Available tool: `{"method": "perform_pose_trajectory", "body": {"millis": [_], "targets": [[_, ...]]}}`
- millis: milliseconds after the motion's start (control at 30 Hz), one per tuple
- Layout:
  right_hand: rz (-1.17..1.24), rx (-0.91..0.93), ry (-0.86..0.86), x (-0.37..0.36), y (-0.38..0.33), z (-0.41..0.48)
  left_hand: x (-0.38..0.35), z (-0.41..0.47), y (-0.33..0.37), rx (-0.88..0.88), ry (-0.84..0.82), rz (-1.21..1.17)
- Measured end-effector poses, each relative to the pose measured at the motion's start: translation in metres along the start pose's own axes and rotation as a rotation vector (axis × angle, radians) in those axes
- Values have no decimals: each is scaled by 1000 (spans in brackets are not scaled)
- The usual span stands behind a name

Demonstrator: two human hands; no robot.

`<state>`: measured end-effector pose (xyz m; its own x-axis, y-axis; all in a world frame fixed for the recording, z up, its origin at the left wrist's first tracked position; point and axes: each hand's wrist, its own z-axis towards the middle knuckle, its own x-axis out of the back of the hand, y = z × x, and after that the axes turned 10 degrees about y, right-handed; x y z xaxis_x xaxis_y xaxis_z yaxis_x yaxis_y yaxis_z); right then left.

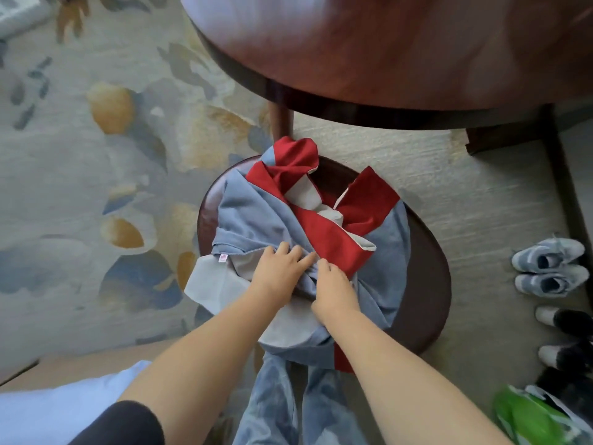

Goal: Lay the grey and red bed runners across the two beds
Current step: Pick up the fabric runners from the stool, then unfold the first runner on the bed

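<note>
Under both grips: the grey and red bed runners lie in a crumpled heap on a small round dark desk.
Left side: the left grip lies on top of the grey cloth, fingers spread and nearly flat. It presses down and holds nothing.
Right side: the right grip sits just beside the left one, almost touching it. Its fingers curl down into a fold where grey meets red, and they pinch the cloth there.
Past the grips: red bands cross the heap and twist up at the far edge of the desk.
Left of the left grip: a pale lining hangs over the desk's rim, with a small pink tag near it.
Nearer than the grips: one end of the runners hangs off the desk, down by the person's blue jeans.
Far past the grips: a big round wooden table stands on a flowery carpet.
Right of the right grip, well apart: pale blue shoes, and a green bag nearer the person.
</note>
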<state>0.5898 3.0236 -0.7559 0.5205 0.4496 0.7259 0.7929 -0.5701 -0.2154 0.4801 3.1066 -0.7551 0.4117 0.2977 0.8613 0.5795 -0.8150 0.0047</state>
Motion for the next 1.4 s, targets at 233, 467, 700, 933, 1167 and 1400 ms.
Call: {"method": "perform_pose_trajectory", "body": {"millis": [233, 467, 700, 933, 1167, 1400], "targets": [[-13, 131, 62, 9, -17, -35, 27, -23, 7, 44, -225, 23], [-229, 349, 263, 86, -63, -84, 103, -80, -27, 113, -74, 37], [-338, 584, 363, 184, -158, -148, 190, -191, -87, 402, 179, -102], [-389, 1054, 527, 234, -291, -250, 252, -371, -143, 803, 444, -99], [-455, 1618, 646, 204, -396, -406, 246, -577, -99, 1319, 603, -30], [-403, 2017, 542, 118, -421, -574, 205, -748, 14, 1696, 655, -62]]}}
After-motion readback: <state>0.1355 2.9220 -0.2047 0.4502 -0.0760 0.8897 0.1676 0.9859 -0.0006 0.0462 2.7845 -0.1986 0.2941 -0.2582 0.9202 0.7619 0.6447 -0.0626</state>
